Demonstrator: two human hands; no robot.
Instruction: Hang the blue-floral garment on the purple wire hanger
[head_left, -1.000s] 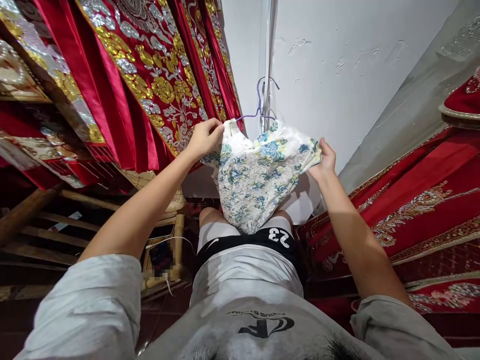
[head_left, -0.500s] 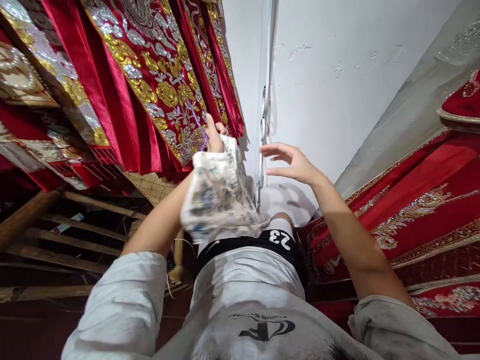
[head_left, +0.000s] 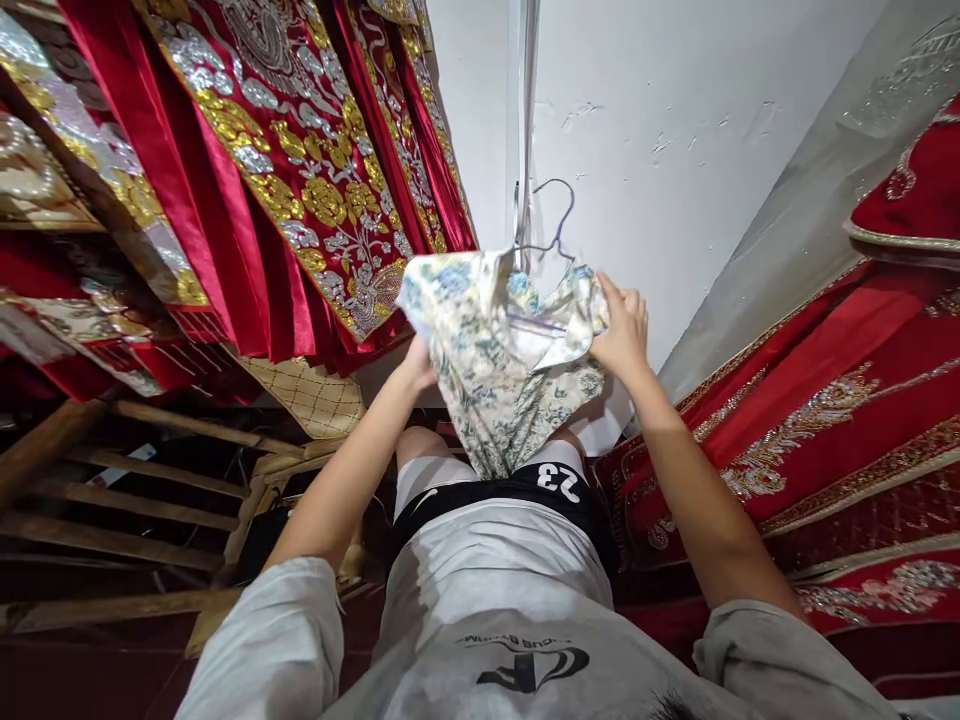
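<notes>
Adjustment of the floral-print top (head_left: 480, 370) on its purple hanger (head_left: 572, 200) looks to be the step in hand, judging by the hanger bar that shows inside the open neckline. The next move seems to call for a steady pinch on the right, with the cloth on the nine o'clock side drawn evenly along the hanger so that the neckline sits level.

From the left, a slatted wooden frame (head_left: 142, 507) lies at eight o'clock, and a red panel (head_left: 324, 200) with gold and silver sequinned flowers hangs at ten. The left hand (head_left: 421, 366) comes next, at nine o'clock near the centre; its fingers go behind the cloth, so I cannot tell whether they grip or lie spread. The top is at the centre, between the hands: its wide end juts toward eleven above the left hand, its body narrows toward six and ends close to the black shorts (head_left: 487, 494), and its neck gapes toward one. There the hanger's hook rises before the white wall (head_left: 622, 150); whether it hangs on anything is unclear. The right hand (head_left: 624, 325), just short of three o'clock, pinches the top's shoulder beside the neckline. Beyond it, between three and four, is a red garment (head_left: 772, 430) with beaded embroidery.
</notes>
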